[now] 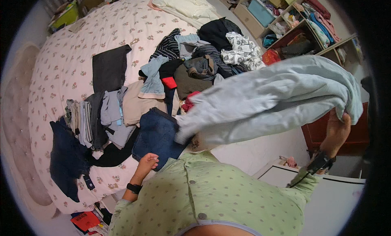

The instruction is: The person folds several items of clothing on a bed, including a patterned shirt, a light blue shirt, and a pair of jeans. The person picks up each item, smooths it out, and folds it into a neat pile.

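A long light grey-green garment (268,98) stretches in the air across the right half of the view, its left end blurred. My right hand (337,129) grips its far right end, raised well away from the bed. Beside the edge of the bed, my left hand (149,161) has its fingers curled near folded dark blue denim (155,132); whether it touches the denim cannot be told. Left of the denim stands a row of folded clothes (85,120). Beyond it lies a heap of mixed clothes (195,59), with a white patterned cloth (244,51) at its right.
A floral sheet (73,62) covers the bed. A dark folded cloth (110,68) and navy clothing (65,156) lie on it. Open shelves (305,25) hold clothes at the upper right. A white cabinet top (330,199) stands at the lower right.
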`<state>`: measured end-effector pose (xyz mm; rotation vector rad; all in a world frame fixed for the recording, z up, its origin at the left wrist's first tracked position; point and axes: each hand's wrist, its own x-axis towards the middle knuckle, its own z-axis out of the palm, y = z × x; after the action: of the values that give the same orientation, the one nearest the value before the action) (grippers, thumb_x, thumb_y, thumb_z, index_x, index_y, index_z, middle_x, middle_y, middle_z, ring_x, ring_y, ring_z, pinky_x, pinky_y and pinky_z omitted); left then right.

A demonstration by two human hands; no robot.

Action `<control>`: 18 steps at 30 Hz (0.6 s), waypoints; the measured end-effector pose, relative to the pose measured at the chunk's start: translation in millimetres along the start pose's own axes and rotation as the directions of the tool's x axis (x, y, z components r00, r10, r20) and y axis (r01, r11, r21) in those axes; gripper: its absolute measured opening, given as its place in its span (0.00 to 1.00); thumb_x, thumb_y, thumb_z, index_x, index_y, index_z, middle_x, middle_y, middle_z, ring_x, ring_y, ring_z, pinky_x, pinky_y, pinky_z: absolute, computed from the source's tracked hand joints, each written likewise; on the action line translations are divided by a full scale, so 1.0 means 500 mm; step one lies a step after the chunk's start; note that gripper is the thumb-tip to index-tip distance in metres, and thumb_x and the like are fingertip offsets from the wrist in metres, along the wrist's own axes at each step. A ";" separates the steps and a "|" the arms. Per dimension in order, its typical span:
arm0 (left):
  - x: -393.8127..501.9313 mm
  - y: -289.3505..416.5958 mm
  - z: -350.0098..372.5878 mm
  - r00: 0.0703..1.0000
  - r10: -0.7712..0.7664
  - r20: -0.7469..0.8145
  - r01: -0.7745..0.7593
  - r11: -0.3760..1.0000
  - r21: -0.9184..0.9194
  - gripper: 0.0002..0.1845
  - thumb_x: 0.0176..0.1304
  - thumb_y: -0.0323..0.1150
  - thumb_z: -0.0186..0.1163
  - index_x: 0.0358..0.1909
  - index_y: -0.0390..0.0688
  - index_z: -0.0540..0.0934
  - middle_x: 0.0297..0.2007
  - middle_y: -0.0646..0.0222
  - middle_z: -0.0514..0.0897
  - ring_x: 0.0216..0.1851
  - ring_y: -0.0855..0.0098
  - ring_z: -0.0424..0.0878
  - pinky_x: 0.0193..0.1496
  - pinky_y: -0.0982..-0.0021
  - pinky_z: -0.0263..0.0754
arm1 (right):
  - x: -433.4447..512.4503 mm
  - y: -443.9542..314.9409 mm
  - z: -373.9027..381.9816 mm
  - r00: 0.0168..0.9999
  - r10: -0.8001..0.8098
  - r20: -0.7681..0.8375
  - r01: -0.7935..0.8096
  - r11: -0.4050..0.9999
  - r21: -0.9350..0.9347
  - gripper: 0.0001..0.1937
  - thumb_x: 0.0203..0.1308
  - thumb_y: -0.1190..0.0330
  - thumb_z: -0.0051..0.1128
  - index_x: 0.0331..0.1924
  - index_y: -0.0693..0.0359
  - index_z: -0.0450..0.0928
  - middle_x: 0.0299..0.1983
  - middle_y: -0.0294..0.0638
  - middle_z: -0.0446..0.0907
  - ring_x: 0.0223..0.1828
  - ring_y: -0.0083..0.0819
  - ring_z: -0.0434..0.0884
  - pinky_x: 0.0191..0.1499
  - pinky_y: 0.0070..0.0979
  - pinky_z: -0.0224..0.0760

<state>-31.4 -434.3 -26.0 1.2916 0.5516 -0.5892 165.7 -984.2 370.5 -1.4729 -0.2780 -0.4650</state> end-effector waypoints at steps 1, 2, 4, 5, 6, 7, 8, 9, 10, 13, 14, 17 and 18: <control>0.003 -0.002 0.009 1.000 0.002 -0.024 -0.002 1.000 -0.002 0.08 0.63 0.34 0.55 0.42 0.42 0.75 0.32 0.72 0.80 0.28 0.82 0.75 0.31 0.81 0.72 | 0.030 -0.007 -0.022 0.998 -0.050 0.050 0.055 0.991 -0.122 0.20 0.60 0.72 0.46 0.56 0.70 0.64 0.54 0.51 0.70 0.52 0.39 0.75 0.59 0.37 0.69; 0.007 -0.005 0.020 0.998 -0.003 -0.056 0.003 1.000 0.006 0.08 0.63 0.34 0.55 0.42 0.42 0.75 0.32 0.72 0.80 0.28 0.82 0.75 0.31 0.82 0.72 | 0.057 0.000 -0.046 0.998 -0.038 0.043 0.043 0.989 -0.142 0.20 0.60 0.72 0.46 0.57 0.70 0.64 0.55 0.50 0.70 0.53 0.39 0.74 0.60 0.38 0.68; 0.017 -0.014 0.050 0.994 0.011 -0.108 -0.013 1.000 -0.021 0.08 0.63 0.34 0.54 0.42 0.43 0.75 0.32 0.72 0.80 0.27 0.83 0.75 0.30 0.82 0.72 | 0.121 0.016 -0.103 0.998 -0.021 0.063 0.032 0.983 -0.180 0.20 0.60 0.73 0.45 0.57 0.70 0.64 0.55 0.48 0.69 0.54 0.39 0.73 0.61 0.39 0.66; 0.021 -0.020 0.067 0.990 0.013 -0.143 -0.017 0.999 -0.030 0.08 0.63 0.34 0.54 0.42 0.43 0.75 0.31 0.72 0.80 0.27 0.83 0.75 0.29 0.82 0.72 | 0.155 0.033 -0.133 0.999 -0.043 -0.006 0.040 0.978 -0.204 0.20 0.60 0.74 0.46 0.57 0.69 0.64 0.55 0.48 0.69 0.54 0.38 0.73 0.61 0.39 0.66; 0.026 -0.025 0.087 0.986 0.012 -0.168 -0.020 0.999 -0.046 0.08 0.63 0.34 0.54 0.41 0.43 0.75 0.31 0.72 0.80 0.25 0.83 0.75 0.28 0.82 0.72 | 0.191 0.061 -0.163 0.997 -0.071 -0.042 0.060 0.973 -0.223 0.20 0.60 0.74 0.46 0.57 0.69 0.65 0.55 0.47 0.69 0.54 0.38 0.73 0.60 0.39 0.66; 0.027 -0.034 0.111 0.981 0.001 -0.195 -0.015 0.997 -0.072 0.08 0.63 0.34 0.54 0.41 0.43 0.75 0.30 0.72 0.80 0.25 0.83 0.75 0.28 0.81 0.71 | 0.227 0.093 -0.194 0.993 -0.097 -0.061 0.081 0.972 -0.220 0.19 0.60 0.74 0.46 0.56 0.69 0.65 0.55 0.46 0.69 0.54 0.37 0.72 0.60 0.38 0.67; 0.028 -0.043 0.134 0.974 -0.012 -0.224 -0.010 0.995 -0.097 0.08 0.63 0.33 0.54 0.40 0.42 0.76 0.30 0.71 0.80 0.24 0.82 0.74 0.28 0.81 0.71 | 0.263 0.125 -0.226 0.976 -0.151 -0.155 0.104 0.954 -0.280 0.18 0.60 0.76 0.47 0.54 0.69 0.68 0.54 0.44 0.69 0.53 0.36 0.72 0.57 0.35 0.68; 0.028 -0.054 0.157 0.965 -0.033 -0.262 0.004 0.994 -0.110 0.08 0.63 0.33 0.54 0.40 0.42 0.76 0.30 0.71 0.80 0.24 0.82 0.74 0.28 0.81 0.71 | 0.303 0.157 -0.256 0.968 -0.190 -0.164 0.126 0.933 -0.338 0.17 0.59 0.76 0.47 0.54 0.69 0.68 0.53 0.43 0.69 0.53 0.36 0.72 0.56 0.35 0.68; 0.027 -0.066 0.182 0.956 -0.031 -0.293 -0.009 0.991 -0.132 0.08 0.63 0.33 0.54 0.40 0.42 0.75 0.30 0.71 0.80 0.23 0.81 0.74 0.27 0.80 0.70 | 0.348 0.189 -0.283 0.961 -0.233 -0.150 0.160 0.910 -0.383 0.17 0.59 0.76 0.47 0.54 0.69 0.68 0.53 0.43 0.70 0.53 0.36 0.72 0.55 0.35 0.69; 0.025 -0.116 0.265 0.923 -0.059 -0.380 -0.037 0.970 -0.240 0.08 0.63 0.33 0.54 0.40 0.41 0.75 0.29 0.71 0.79 0.23 0.79 0.73 0.26 0.80 0.69 | 0.482 0.276 -0.330 0.942 -0.288 -0.172 0.201 0.894 -0.400 0.17 0.58 0.76 0.49 0.52 0.70 0.70 0.53 0.42 0.71 0.52 0.34 0.72 0.54 0.31 0.67; 0.021 -0.136 0.290 0.917 -0.071 -0.392 -0.064 0.945 -0.319 0.08 0.63 0.33 0.54 0.40 0.41 0.75 0.29 0.71 0.79 0.23 0.78 0.73 0.26 0.79 0.68 | 0.520 0.301 -0.330 0.937 -0.297 -0.182 0.193 0.879 -0.436 0.17 0.58 0.76 0.50 0.52 0.70 0.70 0.53 0.42 0.71 0.51 0.34 0.72 0.53 0.30 0.67; 0.005 -0.199 0.357 0.908 -0.117 -0.401 -0.135 0.827 -0.546 0.08 0.63 0.33 0.53 0.41 0.41 0.74 0.30 0.70 0.79 0.26 0.76 0.75 0.29 0.78 0.69 | 0.614 0.377 -0.274 0.924 -0.374 -0.087 0.258 0.774 -0.578 0.18 0.58 0.73 0.52 0.52 0.70 0.70 0.53 0.42 0.73 0.51 0.35 0.72 0.53 0.28 0.63; -0.007 -0.221 0.382 0.879 -0.161 -0.449 -0.104 0.854 -0.509 0.08 0.64 0.33 0.53 0.41 0.42 0.74 0.30 0.69 0.79 0.26 0.75 0.75 0.29 0.78 0.70 | 0.635 0.406 -0.242 0.910 -0.412 -0.047 0.306 0.743 -0.594 0.18 0.58 0.72 0.52 0.52 0.71 0.70 0.52 0.43 0.73 0.51 0.36 0.72 0.54 0.28 0.62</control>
<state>-99.5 -640.2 -66.2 0.8941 1.0673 -0.1053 527.1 -1138.9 324.4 -1.9655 -0.2976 -1.0674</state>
